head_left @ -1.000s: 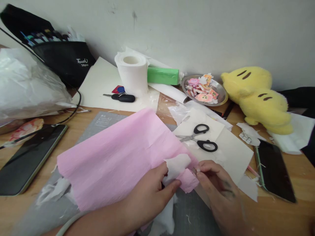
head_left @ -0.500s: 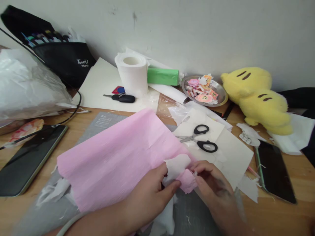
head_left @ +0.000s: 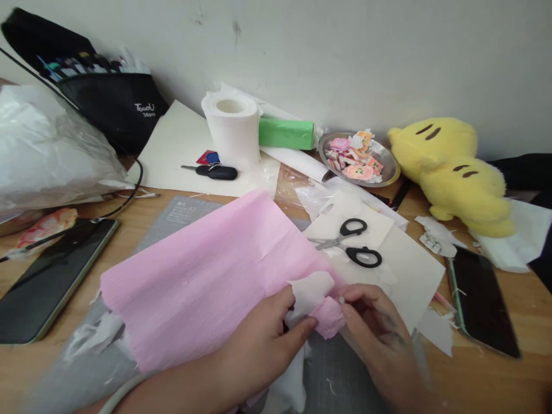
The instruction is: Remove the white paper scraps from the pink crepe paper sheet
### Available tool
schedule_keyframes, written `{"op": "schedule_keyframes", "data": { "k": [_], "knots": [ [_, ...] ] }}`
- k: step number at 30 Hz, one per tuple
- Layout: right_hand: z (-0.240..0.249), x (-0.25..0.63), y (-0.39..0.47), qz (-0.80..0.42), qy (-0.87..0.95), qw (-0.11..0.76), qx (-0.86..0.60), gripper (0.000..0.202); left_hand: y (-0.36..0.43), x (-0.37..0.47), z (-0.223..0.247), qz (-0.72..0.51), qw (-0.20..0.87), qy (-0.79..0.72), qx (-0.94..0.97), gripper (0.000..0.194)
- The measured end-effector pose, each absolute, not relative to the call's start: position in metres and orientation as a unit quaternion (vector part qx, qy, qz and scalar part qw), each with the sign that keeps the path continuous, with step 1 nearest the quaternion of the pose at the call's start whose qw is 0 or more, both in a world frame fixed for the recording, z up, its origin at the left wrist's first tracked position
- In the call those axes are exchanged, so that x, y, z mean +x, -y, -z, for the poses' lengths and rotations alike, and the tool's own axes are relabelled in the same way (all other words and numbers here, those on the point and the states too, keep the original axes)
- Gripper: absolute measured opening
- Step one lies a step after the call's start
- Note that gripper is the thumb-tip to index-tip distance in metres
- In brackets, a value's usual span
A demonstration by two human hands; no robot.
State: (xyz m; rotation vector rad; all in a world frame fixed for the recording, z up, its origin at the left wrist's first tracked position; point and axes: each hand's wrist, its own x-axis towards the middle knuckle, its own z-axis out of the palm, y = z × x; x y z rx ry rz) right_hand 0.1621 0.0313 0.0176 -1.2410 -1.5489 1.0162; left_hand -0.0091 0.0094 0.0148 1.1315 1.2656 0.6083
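My left hand (head_left: 273, 325) is closed on a torn piece of white paper (head_left: 311, 292), its thumb at the edge of a small crumpled pink paper piece (head_left: 328, 318). At the right edge of that pink piece, my right hand (head_left: 374, 322) pinches thumb and forefinger around a tiny whitish bit. Whether that bit is joined to the pink piece I cannot tell. Beneath and to the left spreads a large pink paper sheet (head_left: 207, 276) over a grey cutting mat (head_left: 168, 221). Black-handled scissors (head_left: 345, 241) lie open on white paper (head_left: 409, 270) beyond my right hand.
Phones lie at left (head_left: 56, 282) and right (head_left: 480, 299). Along the wall are a marker case (head_left: 116, 109), a white tissue roll (head_left: 235, 129), a green roll (head_left: 287, 133), a metal bowl (head_left: 390, 164) of paper cutouts and a yellow plush toy (head_left: 461, 178). A plastic bag (head_left: 52, 149) stands left.
My right hand's fingers have shifted very slightly at the edge of the pink piece. My left hand and the other things stay as they were.
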Motion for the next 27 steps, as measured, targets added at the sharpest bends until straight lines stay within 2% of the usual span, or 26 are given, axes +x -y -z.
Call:
{"op": "schedule_keyframes", "data": {
  "k": [9, 14, 22, 27],
  "knots": [
    [-0.015, 0.163, -0.031, -0.435, 0.640, 0.412, -0.482, 0.013, -0.008, -0.010, -0.014, -0.266, 0.623, -0.549, 0.490, 0.023],
    [-0.009, 0.168, -0.031, -0.430, 0.677, 0.360, -0.476, 0.008, -0.009, -0.010, -0.013, -0.277, 0.623, -0.545, 0.488, 0.021],
    [-0.012, 0.168, -0.038, -0.417, 0.748, 0.319, -0.406, 0.012, -0.009, -0.010, -0.016, -0.281, 0.624, -0.549, 0.479, 0.018],
    [-0.012, 0.165, -0.036, -0.427, 0.730, 0.294, -0.445, 0.016, -0.010, -0.009, -0.017, -0.308, 0.647, -0.527, 0.457, 0.019]
  ]
}}
